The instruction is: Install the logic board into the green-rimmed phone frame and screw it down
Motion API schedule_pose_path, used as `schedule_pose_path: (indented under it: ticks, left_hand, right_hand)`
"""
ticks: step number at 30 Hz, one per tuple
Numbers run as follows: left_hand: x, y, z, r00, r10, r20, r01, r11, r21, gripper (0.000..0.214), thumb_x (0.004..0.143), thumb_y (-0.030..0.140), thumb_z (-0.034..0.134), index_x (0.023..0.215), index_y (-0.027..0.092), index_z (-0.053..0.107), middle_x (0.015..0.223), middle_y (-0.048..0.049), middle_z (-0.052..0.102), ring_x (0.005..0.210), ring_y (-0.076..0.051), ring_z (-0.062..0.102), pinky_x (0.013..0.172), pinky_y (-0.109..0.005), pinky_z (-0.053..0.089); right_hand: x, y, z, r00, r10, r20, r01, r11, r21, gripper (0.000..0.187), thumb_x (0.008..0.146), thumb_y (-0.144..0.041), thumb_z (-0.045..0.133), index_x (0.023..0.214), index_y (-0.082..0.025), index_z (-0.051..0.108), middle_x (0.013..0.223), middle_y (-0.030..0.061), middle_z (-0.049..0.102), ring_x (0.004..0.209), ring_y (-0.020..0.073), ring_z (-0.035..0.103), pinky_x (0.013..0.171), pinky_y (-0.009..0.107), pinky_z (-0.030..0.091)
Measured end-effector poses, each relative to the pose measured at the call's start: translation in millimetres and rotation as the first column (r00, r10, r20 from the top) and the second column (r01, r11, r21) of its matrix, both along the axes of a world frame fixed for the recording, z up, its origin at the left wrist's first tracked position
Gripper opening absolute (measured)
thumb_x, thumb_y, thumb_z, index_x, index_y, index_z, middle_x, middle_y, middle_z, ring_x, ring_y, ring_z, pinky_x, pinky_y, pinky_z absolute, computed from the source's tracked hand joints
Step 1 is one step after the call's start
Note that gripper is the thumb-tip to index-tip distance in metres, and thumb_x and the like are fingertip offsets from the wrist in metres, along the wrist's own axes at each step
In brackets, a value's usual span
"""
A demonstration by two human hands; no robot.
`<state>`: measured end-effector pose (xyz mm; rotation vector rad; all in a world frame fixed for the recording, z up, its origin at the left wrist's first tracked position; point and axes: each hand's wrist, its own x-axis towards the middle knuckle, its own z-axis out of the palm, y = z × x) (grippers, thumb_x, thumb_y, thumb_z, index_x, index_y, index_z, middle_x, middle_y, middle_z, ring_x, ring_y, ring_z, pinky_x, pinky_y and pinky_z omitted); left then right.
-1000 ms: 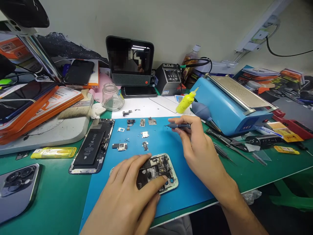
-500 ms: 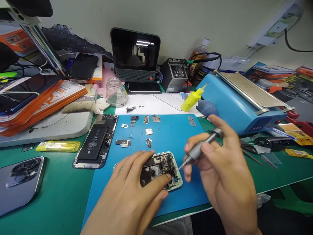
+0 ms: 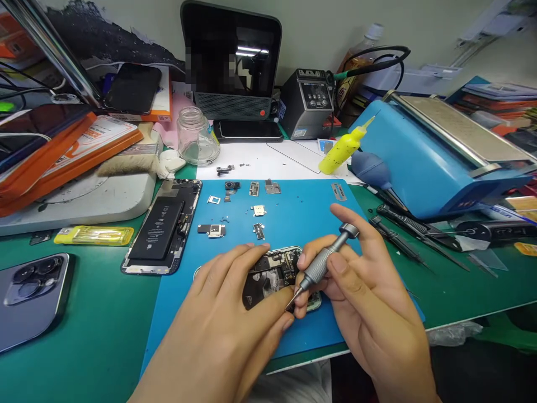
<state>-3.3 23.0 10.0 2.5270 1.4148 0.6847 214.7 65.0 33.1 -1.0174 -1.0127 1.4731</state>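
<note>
An opened phone body point(image 3: 264, 282) with its circuit board showing lies on the blue mat point(image 3: 180, 336). My left hand point(image 3: 226, 313) is wrapped over its left part, thumb along the near edge and fingers at the far edge. Between thumb and fingers, my right hand point(image 3: 361, 291) grips a grey precision screwdriver point(image 3: 321, 266), its forefinger raised by the cap. The screwdriver slants down to the left, its tip beside my left thumb at the phone's near edge; whether it touches a screw I cannot tell. My right fingers hide the phone's right part.
Small phone parts, among them a camera module point(image 3: 232, 187) and a SIM tray point(image 3: 213, 200), lie beyond the phone. A detached battery-bearing phone half point(image 3: 163, 226) is left of them. A glass jar point(image 3: 197, 137), yellow bottle point(image 3: 342, 151) and blue heating machine point(image 3: 428, 157) stand behind; tweezers point(image 3: 448, 254) lie right.
My right hand has brought the screwdriver left and down, from the phone's right edge to its near edge by my left thumb. My left hand still holds the phone. The view has shifted.
</note>
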Motion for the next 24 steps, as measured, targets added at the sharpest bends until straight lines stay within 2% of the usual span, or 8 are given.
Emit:
schedule_pose_path:
  ticks: [7, 13, 15, 19, 24]
  left_hand:
    - [1.8, 0.0, -0.3, 1.0, -0.001, 0.006, 0.001, 1.0, 0.013, 0.042, 0.123, 0.025, 0.055, 0.156, 0.043, 0.074, 0.175, -0.0084, 0.063, 0.161, -0.029, 0.063, 0.122, -0.052, 0.068]
    - [6.6, 5.6, 1.5, 0.998, 0.032, 0.057, -0.037, 0.995, 0.088, 0.033, 0.124, 0.027, 0.053, 0.141, 0.035, 0.081, 0.159, -0.0127, 0.076, 0.146, -0.031, 0.074, 0.111, -0.052, 0.072]
    - [6.5, 4.7, -0.3, 0.999, 0.023, 0.044, -0.027, 0.995, 0.093, 0.033, 0.124, 0.026, 0.054, 0.144, 0.036, 0.079, 0.162, -0.0129, 0.074, 0.148, -0.032, 0.072, 0.111, -0.053, 0.071]
    - [3.5, 0.7, -4.0, 1.0, -0.004, 0.004, 0.004, 0.998, 0.062, 0.037, 0.122, 0.021, 0.057, 0.151, 0.037, 0.073, 0.171, -0.0121, 0.065, 0.158, -0.03, 0.063, 0.121, -0.052, 0.065]
    - [4.5, 3.5, -2.8, 0.999, 0.02, 0.025, -0.022, 0.997, 0.067, 0.033, 0.122, 0.024, 0.056, 0.146, 0.036, 0.074, 0.167, -0.0121, 0.068, 0.154, -0.031, 0.066, 0.118, -0.052, 0.066]
  right_hand:
    - [1.3, -0.7, -1.1, 0.999, -0.009, 0.051, 0.008, 0.999, 0.032, 0.05, 0.117, -0.043, 0.075, 0.161, -0.037, 0.052, 0.098, -0.0003, 0.08, 0.064, 0.0185, 0.077, 0.055, 0.029, 0.069]
    - [1.4, 0.8, -0.3, 0.999, -0.001, 0.047, 0.0, 1.0, 0.024, 0.047, 0.116, -0.042, 0.076, 0.158, -0.038, 0.054, 0.096, -0.0014, 0.08, 0.064, 0.0183, 0.077, 0.055, 0.029, 0.071]
    - [1.3, 1.5, -0.5, 0.999, 0.002, 0.033, -0.003, 1.0, 0.017, 0.049, 0.116, -0.042, 0.076, 0.159, -0.038, 0.054, 0.097, -0.0013, 0.081, 0.064, 0.0183, 0.077, 0.055, 0.029, 0.07]
    - [1.3, 2.0, -1.6, 1.0, 0.009, 0.018, -0.01, 1.0, 0.006, 0.05, 0.115, -0.041, 0.077, 0.159, -0.038, 0.053, 0.096, -0.0013, 0.081, 0.064, 0.0189, 0.078, 0.055, 0.029, 0.071]
    - [2.9, 0.6, -3.2, 1.0, 0.002, 0.025, -0.002, 1.0, 0.004, 0.051, 0.116, -0.044, 0.077, 0.161, -0.039, 0.053, 0.097, -0.0009, 0.081, 0.063, 0.0187, 0.077, 0.054, 0.03, 0.07]
